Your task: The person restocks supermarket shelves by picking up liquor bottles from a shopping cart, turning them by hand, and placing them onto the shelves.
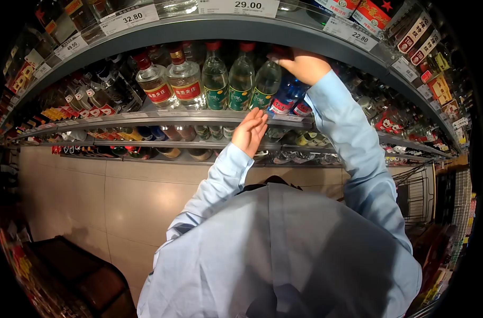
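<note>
My right hand (306, 65) reaches onto the shelf, its fingers closed at the neck and cap of a clear glass bottle (267, 85) with a green and yellow label. The bottle stands upright at the right end of a short row. To its left are two matching bottles (241, 82) with red caps. Blue bottles (285, 98) stand just right of it, partly behind my forearm. In front of the shelf edge, below the bottles, my left hand (250, 132) is open with slightly bent fingers and holds nothing.
Two clear bottles with red labels (189, 87) stand farther left. An upper shelf edge (241, 29) with price tags overhangs the row. Lower shelves (170, 139) hold more bottles. A dark basket or cart (85, 275) is at lower left, and a wire rack (415, 196) at right.
</note>
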### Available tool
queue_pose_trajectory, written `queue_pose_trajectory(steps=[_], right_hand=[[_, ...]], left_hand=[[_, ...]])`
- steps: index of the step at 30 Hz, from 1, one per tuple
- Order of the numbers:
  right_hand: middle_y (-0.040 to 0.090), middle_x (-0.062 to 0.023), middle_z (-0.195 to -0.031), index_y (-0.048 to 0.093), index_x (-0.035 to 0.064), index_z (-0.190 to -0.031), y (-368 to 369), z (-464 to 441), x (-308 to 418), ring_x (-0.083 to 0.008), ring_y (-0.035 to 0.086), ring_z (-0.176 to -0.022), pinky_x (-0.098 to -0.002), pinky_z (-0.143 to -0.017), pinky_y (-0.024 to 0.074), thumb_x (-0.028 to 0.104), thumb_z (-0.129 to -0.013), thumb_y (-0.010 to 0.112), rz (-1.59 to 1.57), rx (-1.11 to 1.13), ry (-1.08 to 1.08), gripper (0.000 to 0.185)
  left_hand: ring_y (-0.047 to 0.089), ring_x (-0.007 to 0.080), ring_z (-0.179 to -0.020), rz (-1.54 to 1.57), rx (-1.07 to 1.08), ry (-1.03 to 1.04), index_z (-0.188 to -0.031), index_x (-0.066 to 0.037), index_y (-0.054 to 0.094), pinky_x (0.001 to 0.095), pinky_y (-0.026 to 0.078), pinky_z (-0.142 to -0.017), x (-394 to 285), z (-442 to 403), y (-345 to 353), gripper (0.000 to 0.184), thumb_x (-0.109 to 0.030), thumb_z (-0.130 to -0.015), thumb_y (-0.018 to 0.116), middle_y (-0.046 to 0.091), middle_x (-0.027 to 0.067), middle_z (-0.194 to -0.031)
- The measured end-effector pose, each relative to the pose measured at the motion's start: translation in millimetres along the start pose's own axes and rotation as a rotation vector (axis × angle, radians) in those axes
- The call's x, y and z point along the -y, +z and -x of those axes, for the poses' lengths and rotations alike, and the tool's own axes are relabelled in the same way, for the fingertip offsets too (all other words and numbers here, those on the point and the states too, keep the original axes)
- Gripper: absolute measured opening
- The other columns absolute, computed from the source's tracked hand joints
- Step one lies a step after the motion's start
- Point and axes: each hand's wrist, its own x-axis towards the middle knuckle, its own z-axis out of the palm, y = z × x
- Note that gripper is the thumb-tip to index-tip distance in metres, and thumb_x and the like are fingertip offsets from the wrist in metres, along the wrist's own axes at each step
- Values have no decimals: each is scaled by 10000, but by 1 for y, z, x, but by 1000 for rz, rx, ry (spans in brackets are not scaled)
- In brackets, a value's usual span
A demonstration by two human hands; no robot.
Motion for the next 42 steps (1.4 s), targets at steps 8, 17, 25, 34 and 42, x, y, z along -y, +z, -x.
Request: queue_pose_trajectory(steps=[8, 17, 25, 34, 42], right_hand=[[586, -136, -977, 528, 45, -1078, -21, 36, -56, -268, 552, -882, -333, -775, 427, 233, -778, 601, 10, 41, -64, 362], [557, -183, -1024, 500, 25, -1102, -6, 39, -77, -325, 526, -941, -360, -818, 412, 178, -711, 631, -220, 138, 72, 440], [541, -177, -1034, 494, 53, -1117, -32, 52, -71, -334, 511, -950, -371, -808, 413, 256, -761, 601, -102, 54, 80, 424], [584, -150, -956, 558, 72, -1038, -25, 66, -107, -315, 560, -867, -361, -758, 448, 144, -713, 640, -287, 122, 146, 343], [586, -141, -961, 559, 78, -1041, -31, 65, -91, -325, 560, -850, -363, -744, 451, 169, -720, 636, -144, 49, 155, 342]], left_hand=[[389, 193, -1175, 14, 56, -119, -1319, -54, 264, 320, 317, -957, 12, 5, 7, 537, -71, -819, 459, 388, 63, -1294], [359, 182, -1186, -53, 69, -182, -1332, -78, 247, 323, 305, -968, 30, -19, 17, 575, -87, -807, 481, 321, 31, -1335], [372, 189, -1176, -34, 93, -227, -1323, -78, 261, 324, 327, -947, 39, -23, 26, 569, -71, -800, 482, 336, 39, -1328], [381, 183, -1172, -14, 119, -303, -1310, -94, 287, 319, 342, -923, 60, -36, 35, 545, -74, -801, 480, 357, 39, -1313], [345, 196, -1208, -32, 142, -352, -1317, -93, 288, 346, 258, -985, 73, -36, 38, 559, -97, -795, 488, 348, 52, -1325]])
